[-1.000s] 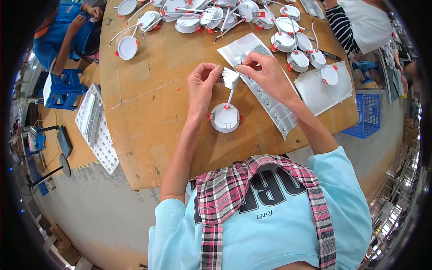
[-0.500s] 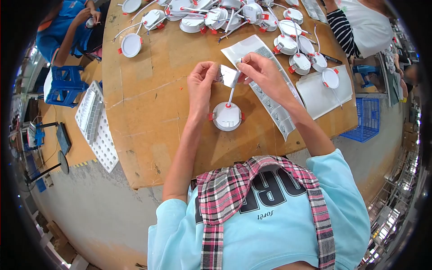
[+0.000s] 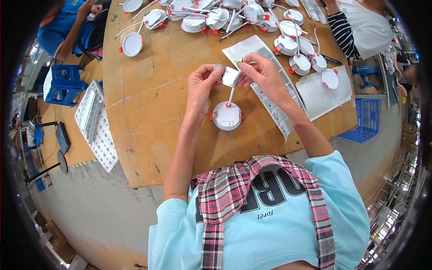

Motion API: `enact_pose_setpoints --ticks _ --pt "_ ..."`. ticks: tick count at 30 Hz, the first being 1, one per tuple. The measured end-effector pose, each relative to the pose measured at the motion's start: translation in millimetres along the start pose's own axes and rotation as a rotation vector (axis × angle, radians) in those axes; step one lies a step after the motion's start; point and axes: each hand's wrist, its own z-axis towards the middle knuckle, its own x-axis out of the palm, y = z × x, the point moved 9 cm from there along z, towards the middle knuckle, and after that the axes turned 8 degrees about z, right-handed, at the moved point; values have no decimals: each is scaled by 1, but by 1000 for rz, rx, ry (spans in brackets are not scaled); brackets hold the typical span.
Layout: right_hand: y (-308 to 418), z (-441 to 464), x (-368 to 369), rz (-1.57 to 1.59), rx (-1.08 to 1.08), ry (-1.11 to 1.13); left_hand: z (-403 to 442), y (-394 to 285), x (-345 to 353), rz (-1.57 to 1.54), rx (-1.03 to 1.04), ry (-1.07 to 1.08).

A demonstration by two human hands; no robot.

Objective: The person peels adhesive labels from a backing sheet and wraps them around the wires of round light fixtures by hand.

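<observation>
A round white downlight [image 3: 227,119] with red clip ends lies on the table between my forearms. Its white cable [image 3: 231,96] rises from a red grommet to my fingers. My left hand [image 3: 200,86] pinches the left edge of a small shiny white label [image 3: 230,77] with dark print. At the label's right side, my right hand [image 3: 264,76] is closed with thumb and forefinger together, where the cable's upper end meets the label. Whether the label sticks to the cable is hidden by the fingers.
Several more downlights [image 3: 216,18] are heaped at the table's far side. A printed sheet [image 3: 288,117] lies under my right forearm, beside white paper [image 3: 321,101] bearing another downlight. Two people sit at the table's far corners. A blue crate [image 3: 366,119] and blue stool [image 3: 65,85] flank the table.
The label has tilted slightly and its face shows brighter. My left fingertips have shifted a little to the right along its edge. The downlight has stayed in place.
</observation>
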Motion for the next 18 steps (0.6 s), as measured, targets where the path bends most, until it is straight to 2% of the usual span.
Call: enact_pose_setpoints --ticks 11,18 --pt "-5 3 10 150 -41 -4 -4 -11 -4 -46 89 -145" --pt "-5 6 15 71 -47 -35 -7 -14 -7 -63 76 -140"
